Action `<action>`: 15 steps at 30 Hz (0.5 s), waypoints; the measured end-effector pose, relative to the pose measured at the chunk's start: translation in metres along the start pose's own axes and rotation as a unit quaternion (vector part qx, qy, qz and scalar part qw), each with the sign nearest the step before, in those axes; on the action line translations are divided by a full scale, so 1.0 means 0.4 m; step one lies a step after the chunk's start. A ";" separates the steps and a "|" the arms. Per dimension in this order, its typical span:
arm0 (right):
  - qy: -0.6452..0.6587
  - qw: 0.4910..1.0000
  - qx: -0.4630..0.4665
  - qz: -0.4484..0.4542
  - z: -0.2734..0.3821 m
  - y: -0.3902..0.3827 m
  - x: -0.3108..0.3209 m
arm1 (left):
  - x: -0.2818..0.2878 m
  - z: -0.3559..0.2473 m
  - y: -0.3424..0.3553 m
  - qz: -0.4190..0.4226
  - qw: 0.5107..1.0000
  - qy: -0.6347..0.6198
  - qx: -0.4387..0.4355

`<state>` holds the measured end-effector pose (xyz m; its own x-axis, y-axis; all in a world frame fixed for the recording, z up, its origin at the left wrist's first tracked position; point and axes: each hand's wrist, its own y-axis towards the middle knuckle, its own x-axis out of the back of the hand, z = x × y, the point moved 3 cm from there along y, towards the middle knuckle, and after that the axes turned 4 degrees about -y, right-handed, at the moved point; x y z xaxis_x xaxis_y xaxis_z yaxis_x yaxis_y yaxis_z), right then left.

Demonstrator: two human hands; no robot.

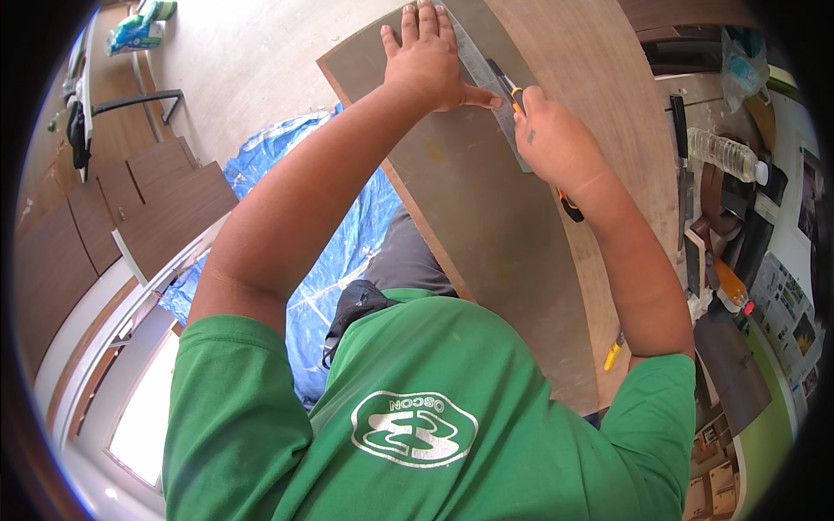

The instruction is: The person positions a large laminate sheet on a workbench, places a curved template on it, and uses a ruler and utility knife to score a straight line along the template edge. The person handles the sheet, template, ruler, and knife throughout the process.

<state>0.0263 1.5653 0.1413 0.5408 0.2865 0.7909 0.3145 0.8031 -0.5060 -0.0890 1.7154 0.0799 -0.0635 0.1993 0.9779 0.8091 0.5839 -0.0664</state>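
Note:
My left hand (426, 65) lies flat with spread fingers on a dark brown sheet (486, 208), its thumb reaching onto a metal ruler (476, 62). The ruler runs slantwise over the sheet. In my right hand (558, 139) is an orange and black utility knife (516, 94), gripped in closed fingers. The knife's front end lies beside the ruler's right edge, and its black rear end shows below my wrist. Whether the blade touches the sheet, I cannot tell. Beneath the sheet is a light wooden board (621, 165), showing along the right.
A yellow pen-like tool (613, 356) lies on the board near my right elbow. Further right are a clear plastic bottle (725, 154), a bottle of orange liquid (731, 285) and newspaper (786, 304). Blue tarp (334, 252) covers floor at the left, near brown cabinets (130, 195).

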 end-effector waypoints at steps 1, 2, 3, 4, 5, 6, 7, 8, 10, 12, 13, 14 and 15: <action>0.001 1.000 -0.003 0.002 -0.002 -0.002 -0.001 | 0.013 -0.008 0.001 0.001 1.000 0.007 0.001; 0.001 1.000 -0.001 0.000 -0.003 -0.003 -0.002 | 0.027 -0.016 0.000 0.002 1.000 0.014 0.002; 0.000 1.000 0.000 -0.002 -0.004 -0.005 -0.004 | 0.031 -0.018 0.009 0.080 0.996 0.006 0.034; 0.001 1.000 0.000 -0.005 -0.009 -0.007 -0.005 | 0.090 -0.042 0.030 0.159 0.985 -0.001 0.063; 0.002 1.000 -0.002 -0.002 -0.008 -0.010 -0.005 | 0.120 -0.054 0.039 0.236 0.967 -0.009 0.094; 0.003 1.000 -0.003 0.000 -0.005 -0.013 -0.003 | 0.123 -0.057 0.042 0.248 0.963 0.002 0.102; 0.005 1.000 -0.005 0.003 -0.005 -0.015 -0.003 | 0.122 -0.059 0.047 0.261 0.959 0.013 0.107; 0.004 1.000 -0.003 0.000 -0.007 -0.017 -0.005 | 0.120 -0.059 0.049 0.273 0.955 0.025 0.112; 0.004 1.000 -0.001 -0.005 -0.014 -0.021 -0.013 | 0.120 -0.058 0.032 0.235 0.967 0.014 0.095; 0.004 1.000 0.000 -0.009 -0.016 -0.028 -0.014 | 0.122 -0.060 0.032 0.230 0.969 0.009 0.093; 0.003 1.000 0.000 -0.011 -0.016 -0.032 -0.014 | 0.127 -0.060 0.041 0.244 0.964 0.010 0.101; 0.002 1.000 -0.001 -0.009 -0.017 -0.036 -0.014 | 0.128 -0.060 0.046 0.258 0.960 0.011 0.108; 0.001 1.000 -0.002 -0.006 -0.018 -0.040 -0.014 | 0.125 -0.059 0.044 0.248 0.963 0.005 0.103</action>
<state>0.0239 1.5473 0.1426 0.5384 0.2751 0.7965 0.3247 0.8045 -0.4973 -0.0642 1.7171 0.1323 0.3074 0.4873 0.8173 0.6057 0.5623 -0.5630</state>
